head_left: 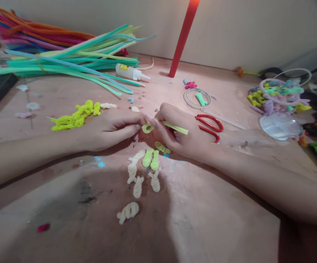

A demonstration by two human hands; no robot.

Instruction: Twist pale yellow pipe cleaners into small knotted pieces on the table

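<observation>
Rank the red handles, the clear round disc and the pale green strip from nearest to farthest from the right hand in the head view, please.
From the right hand:
1. Pale green strip: held in it.
2. Red handles: just to its right.
3. Clear round disc: much farther right.

Orange light glows atop a red pole (pixel 184 40) beyond the right hand (pixel 185 140); broad shadow darkens the tabletop (pixel 87 233) nearer than the left hand (pixel 117 129); fine detail smears, dimming and blurring well right of both.
</observation>
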